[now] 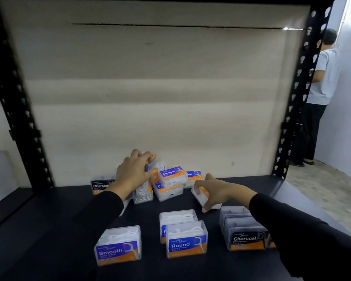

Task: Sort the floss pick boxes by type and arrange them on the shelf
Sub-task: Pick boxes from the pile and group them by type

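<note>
While left hand [133,173] grips top box [151,158] at 12 o'clock, right hand [216,191] gripping tilted box [202,196] at 1, shelf [49,230] open toward 9 o'clock edge.

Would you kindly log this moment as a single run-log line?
left hand: grips orange-cornered box at pile | right hand: grips tilted box | front: Smooth box, Round box, Charcoal box | pile: unsorted
</note>
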